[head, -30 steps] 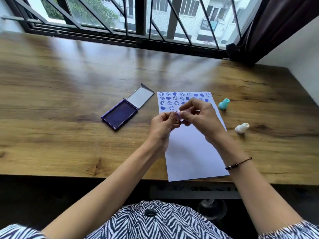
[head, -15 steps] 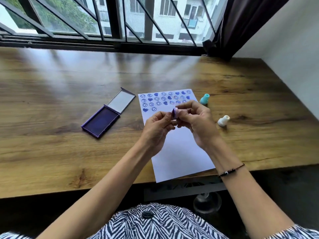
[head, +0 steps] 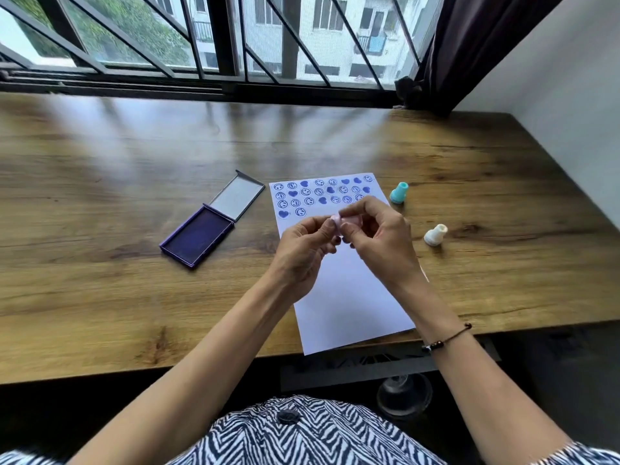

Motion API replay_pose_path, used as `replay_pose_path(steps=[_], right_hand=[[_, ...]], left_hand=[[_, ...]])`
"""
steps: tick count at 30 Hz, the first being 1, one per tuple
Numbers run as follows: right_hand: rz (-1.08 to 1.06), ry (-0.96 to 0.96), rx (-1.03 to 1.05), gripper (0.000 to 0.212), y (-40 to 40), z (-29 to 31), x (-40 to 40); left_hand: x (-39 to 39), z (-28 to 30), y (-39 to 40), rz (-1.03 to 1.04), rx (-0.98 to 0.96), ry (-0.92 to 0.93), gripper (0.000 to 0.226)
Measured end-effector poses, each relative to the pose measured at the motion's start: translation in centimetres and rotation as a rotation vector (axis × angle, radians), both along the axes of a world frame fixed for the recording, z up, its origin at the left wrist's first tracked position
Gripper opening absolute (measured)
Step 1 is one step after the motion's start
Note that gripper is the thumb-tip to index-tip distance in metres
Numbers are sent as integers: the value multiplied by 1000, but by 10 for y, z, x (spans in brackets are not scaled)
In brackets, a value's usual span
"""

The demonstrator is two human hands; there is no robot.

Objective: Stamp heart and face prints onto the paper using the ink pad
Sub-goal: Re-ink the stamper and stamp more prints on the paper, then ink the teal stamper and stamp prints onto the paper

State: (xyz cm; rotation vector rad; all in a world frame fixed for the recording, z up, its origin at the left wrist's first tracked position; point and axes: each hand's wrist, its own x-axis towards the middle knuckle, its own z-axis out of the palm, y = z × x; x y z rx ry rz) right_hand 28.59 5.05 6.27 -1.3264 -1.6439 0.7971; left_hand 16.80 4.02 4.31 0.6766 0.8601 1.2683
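Observation:
A white paper (head: 349, 297) lies on the wooden table, its top rows filled with blue smiley faces and hearts. Both my hands hover over its middle, pinching a small pale pink stamp (head: 336, 222) between them. My left hand (head: 302, 253) grips the stamp's left end with fingertips. My right hand (head: 379, 239) curls around its right part. An open purple ink pad (head: 198, 238) with its lid folded back sits left of the paper. A teal stamp (head: 399, 193) stands upright right of the paper, and a white stamp (head: 435, 235) lies tipped nearer me.
The wooden table (head: 100, 196) runs to a barred window at the back and a white wall on the right. A dark curtain (head: 469, 45) hangs in the far right corner. The table's front edge is close to my body.
My head view has shifted, so the table sits differently in frame. Both hands stay together on the pink stamp over the paper, fingers adjusting slightly.

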Motion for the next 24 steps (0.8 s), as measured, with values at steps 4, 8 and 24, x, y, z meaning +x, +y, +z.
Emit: replay_pose_path(steps=[4,8,24], right_hand=[[-48,66,-22,8,-2,-1,-2],[-69,-77,-37,5,13,3,14],[-242,-1323,-301,18,95,6,83]], left_hand=[[0,3,3,-1,14,24,13],[13,5,15,-43,-21,208,13],[43,3,40,-51,-113,209,21]])
